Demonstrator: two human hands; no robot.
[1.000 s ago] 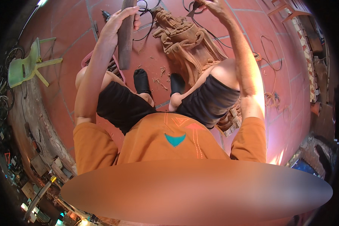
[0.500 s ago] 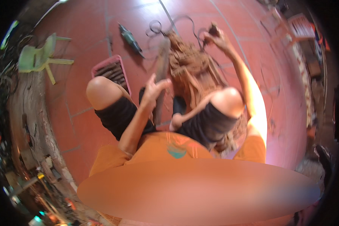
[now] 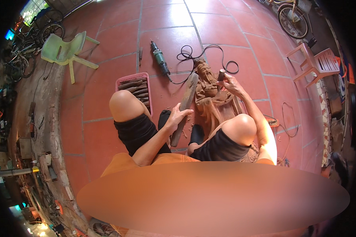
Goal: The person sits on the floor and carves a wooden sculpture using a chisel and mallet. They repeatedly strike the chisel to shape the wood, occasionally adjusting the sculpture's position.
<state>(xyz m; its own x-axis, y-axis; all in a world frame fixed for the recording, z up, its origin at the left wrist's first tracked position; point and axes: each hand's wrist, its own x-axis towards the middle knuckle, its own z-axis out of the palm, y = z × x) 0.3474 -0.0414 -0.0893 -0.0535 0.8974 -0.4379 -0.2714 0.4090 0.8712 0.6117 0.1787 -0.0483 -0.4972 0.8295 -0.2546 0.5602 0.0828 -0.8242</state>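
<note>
Two things we grip: our left hand [image 3: 177, 118] closes round a wooden bar [image 3: 189, 93], our right hand [image 3: 230, 85] round a short tool [image 3: 221, 74]. The carved figure [image 3: 208, 102] lies just right of the bar.

Markings: none legible

From where I stand, no text, label, number or sign can be read. Any lettering on the green power tool [image 3: 159, 57] or the orange box [image 3: 272, 123] is too small to make out.
</note>
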